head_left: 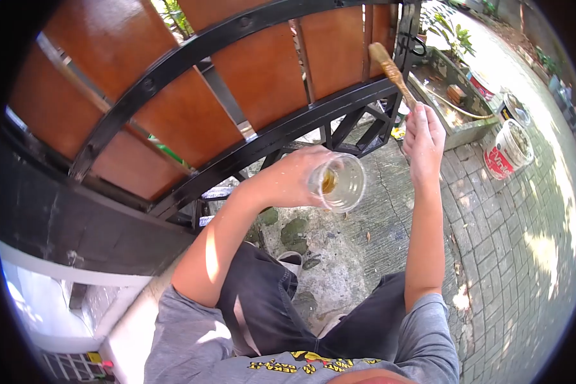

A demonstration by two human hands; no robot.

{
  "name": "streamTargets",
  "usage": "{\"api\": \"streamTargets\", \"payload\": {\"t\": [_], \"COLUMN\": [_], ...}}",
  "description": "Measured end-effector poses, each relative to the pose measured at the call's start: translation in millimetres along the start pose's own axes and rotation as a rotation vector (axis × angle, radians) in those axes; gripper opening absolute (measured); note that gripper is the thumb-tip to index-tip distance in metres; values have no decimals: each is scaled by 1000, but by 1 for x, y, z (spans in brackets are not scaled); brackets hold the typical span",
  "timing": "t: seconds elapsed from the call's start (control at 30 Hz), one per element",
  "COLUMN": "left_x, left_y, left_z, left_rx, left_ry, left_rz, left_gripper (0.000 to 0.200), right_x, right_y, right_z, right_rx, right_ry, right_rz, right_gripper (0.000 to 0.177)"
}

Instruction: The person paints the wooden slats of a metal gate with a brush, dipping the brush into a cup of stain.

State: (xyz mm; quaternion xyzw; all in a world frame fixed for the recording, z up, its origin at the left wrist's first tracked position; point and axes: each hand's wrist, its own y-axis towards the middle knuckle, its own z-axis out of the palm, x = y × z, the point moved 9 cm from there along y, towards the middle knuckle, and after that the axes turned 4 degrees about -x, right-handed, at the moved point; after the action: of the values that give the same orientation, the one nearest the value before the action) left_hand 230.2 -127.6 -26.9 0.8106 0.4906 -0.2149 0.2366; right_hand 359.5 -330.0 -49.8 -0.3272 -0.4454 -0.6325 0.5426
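Note:
My left hand (293, 176) is wrapped round a clear plastic cup (351, 182), tilted so its mouth faces up toward me, with a little amber liquid (329, 182) at the bottom. In my right hand (424, 137) is a paintbrush (393, 75), gripped by its lower end. Its pale bristles point up and away from me and overlap the right end of the gate in this view. Glossy reddish-brown wooden slats (259, 73) fill the gate, held in a black metal frame (230, 148).
A concrete planter (457, 131) with a hose (457, 110) stands beyond my right hand. Several paint buckets, one red and white (507, 152), sit on the brick paving (493, 256). A low wall (128, 339) runs along my left. My legs (262, 297) are spread over concrete ground.

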Motion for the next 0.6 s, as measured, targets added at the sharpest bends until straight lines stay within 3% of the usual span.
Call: {"api": "streamTargets", "payload": {"t": [0.23, 0.47, 0.6], "left_x": [2, 9, 26], "left_y": [-51, -103, -118], "left_z": [-43, -43, -42], "left_rx": [-183, -175, -190], "left_ry": [-24, 157, 223], "left_rz": [-173, -343, -395], "left_gripper": [72, 66, 64], "right_x": [1, -35, -53], "right_y": [-11, 3, 13], "right_z": [6, 27, 25], "right_rx": [25, 101, 12], "right_ry": [107, -43, -141], "right_rz": [36, 39, -82], "right_gripper": [25, 29, 32]}}
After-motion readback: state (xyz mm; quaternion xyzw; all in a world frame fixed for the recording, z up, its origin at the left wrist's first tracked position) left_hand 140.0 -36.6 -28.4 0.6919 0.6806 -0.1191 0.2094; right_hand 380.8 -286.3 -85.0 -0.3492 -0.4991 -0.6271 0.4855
